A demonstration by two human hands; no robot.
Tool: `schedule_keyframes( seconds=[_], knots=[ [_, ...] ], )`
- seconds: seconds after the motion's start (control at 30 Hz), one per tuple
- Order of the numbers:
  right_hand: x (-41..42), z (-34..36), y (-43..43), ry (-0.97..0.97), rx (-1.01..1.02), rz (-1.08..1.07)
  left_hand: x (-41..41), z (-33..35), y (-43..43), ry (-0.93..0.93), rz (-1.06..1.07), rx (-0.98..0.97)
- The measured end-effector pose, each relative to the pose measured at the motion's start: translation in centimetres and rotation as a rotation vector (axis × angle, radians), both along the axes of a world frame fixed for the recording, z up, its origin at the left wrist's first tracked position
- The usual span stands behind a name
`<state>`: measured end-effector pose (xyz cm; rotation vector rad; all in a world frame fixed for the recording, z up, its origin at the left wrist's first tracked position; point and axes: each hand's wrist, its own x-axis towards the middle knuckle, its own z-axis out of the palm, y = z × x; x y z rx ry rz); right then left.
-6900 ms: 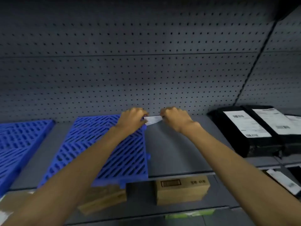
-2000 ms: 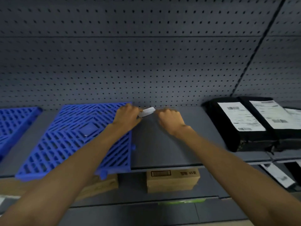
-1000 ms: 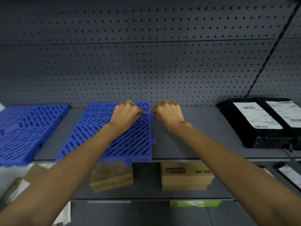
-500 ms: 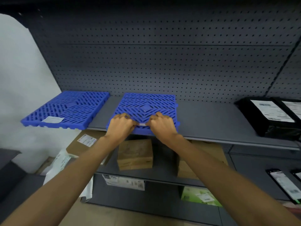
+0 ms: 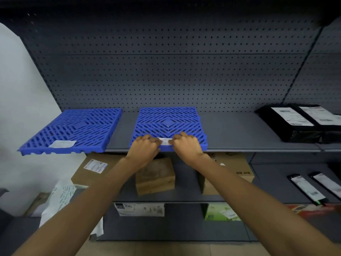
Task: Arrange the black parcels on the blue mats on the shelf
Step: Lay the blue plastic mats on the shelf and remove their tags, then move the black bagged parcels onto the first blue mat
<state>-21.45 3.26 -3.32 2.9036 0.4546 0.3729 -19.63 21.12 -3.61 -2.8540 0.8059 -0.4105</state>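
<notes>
1. Parcels first: two black parcels lie side by side at the right end of the shelf, near its back edge, each with a white label on top. Neither is on a mat yet.
2. Two blue mats sit on the same shelf. The left mat overhangs the shelf's left end and front edge; the middle mat lies flat, its front edge about level with the shelf's front edge.
3. The left hand and right hand are both at the middle mat's front edge, fingers curled and pinching the ends of a small white sticker lying on the mat.
4. Handling, as a judgement: the parcels look like soft, glossy film bags with some bulk, so likely light to moderate, a little slippery, and apt to sag.
5. Best hold is probably under the long sides with both hands, not by the label or loose film.
6. The mats look stiff, and may slide on the smooth shelf if a parcel is pushed across.
</notes>
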Motion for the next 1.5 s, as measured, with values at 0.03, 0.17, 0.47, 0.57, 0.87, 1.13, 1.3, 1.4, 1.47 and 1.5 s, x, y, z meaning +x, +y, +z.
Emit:
schedule_keyframes(
  seconds=[0.03,0.17,0.47,0.57,0.87,1.13,1.3,1.4,1.47,1.5],
  knots=[
    [-0.1,0.1,0.0,-0.003,0.001,-0.011,0.0,0.2,0.1,-0.005,-0.01,0.0],
    [-0.9,0.7,-0.7,-0.033,0.028,-0.071,0.2,1.3,0.1,-0.033,-0.061,-0.006],
    [-7.5,1.9,-11.3,0.004,0.101,-0.342,-0.1,3.2,-8.8,-0.065,-0.222,-0.025],
    [-10.4,2.5,-16.0,-0.01,0.101,-0.441,-0.6,3.5,-13.9,-0.069,-0.299,-0.046],
    [-18.6,1.9,-31.9,-0.002,0.114,-0.714,-5.0,4.5,-31.8,-0.037,-0.487,-0.135],
    [-24.0,2.7,-46.5,-0.042,0.115,-0.75,-9.0,4.8,-46.0,0.022,-0.4,-0.223],
    [-23.1,3.2,-51.9,-0.053,0.202,-0.736,-9.3,4.4,-50.8,0.069,-0.293,-0.304],
    [-20.6,3.2,-53.1,0.0,0.332,-0.728,-8.4,3.6,-52.4,0.099,-0.209,-0.306],
    [-18.0,2.8,-53.9,0.045,0.405,-0.716,-7.1,3.0,-54.0,0.119,-0.142,-0.304],
    [-16.5,2.5,-54.3,0.066,0.42,-0.712,-6.3,2.7,-54.8,0.134,-0.113,-0.305]
  ],
)
